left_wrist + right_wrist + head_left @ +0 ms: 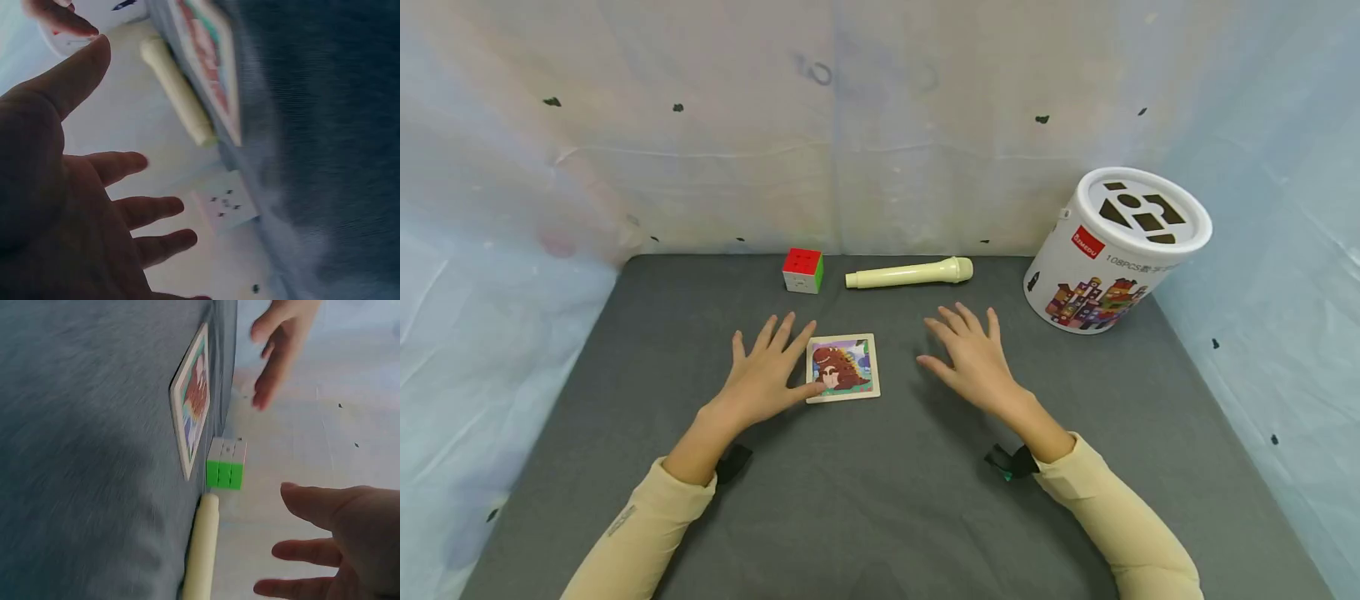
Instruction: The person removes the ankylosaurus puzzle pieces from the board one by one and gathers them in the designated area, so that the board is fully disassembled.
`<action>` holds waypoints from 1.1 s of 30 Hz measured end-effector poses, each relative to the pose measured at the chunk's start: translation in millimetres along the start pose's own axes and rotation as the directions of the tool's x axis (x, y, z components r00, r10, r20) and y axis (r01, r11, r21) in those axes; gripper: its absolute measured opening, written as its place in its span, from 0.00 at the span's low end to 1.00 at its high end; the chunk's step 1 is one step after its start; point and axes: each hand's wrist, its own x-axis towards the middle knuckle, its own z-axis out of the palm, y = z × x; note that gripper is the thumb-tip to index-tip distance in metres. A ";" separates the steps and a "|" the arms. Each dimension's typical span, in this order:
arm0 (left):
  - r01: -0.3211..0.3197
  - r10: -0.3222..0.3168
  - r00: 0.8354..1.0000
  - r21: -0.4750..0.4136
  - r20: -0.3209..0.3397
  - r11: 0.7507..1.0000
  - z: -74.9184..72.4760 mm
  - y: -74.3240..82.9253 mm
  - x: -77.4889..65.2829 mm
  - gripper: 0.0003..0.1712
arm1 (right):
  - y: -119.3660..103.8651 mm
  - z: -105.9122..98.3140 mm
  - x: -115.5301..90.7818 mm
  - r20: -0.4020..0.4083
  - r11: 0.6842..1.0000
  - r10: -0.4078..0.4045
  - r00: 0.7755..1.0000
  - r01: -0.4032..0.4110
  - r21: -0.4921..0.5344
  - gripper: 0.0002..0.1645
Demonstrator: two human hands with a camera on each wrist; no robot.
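I see the person's two forearms [643, 521] in pale sleeves [1116, 521] stretched forward, slanting in toward each other. The left hand [762, 381] shows its back uppermost, fingers [782, 335] straight and fanned, thumb pointing across to the right. The right hand [976, 360], well apart from it, mirrors this with loosely spread fingers.

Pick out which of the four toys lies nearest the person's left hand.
The square picture board: in the head view, the left hand overlaps its edge, while the cube, yellow microphone and white tub are all farther away.
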 end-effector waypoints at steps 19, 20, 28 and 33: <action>-0.031 0.039 0.993 -0.072 0.111 0.997 31.8 -26.6 12.6 0.52 | -61.8 62.2 87.9 0.132 0.905 -0.275 0.952 0.211 0.368 0.21; -0.025 0.034 0.992 -0.069 0.121 0.997 32.7 -27.2 12.6 0.52 | -63.7 64.8 90.9 0.148 0.902 -0.283 0.948 0.210 0.377 0.20; 0.018 -0.006 0.989 -0.077 0.151 0.997 35.3 -28.5 13.1 0.53 | -73.2 82.1 107.0 0.200 0.912 -0.284 0.938 0.200 0.358 0.17; 0.037 -0.024 0.987 -0.082 0.159 0.996 34.8 -27.6 12.1 0.53 | -75.1 91.5 111.2 0.208 0.920 -0.264 0.942 0.182 0.346 0.17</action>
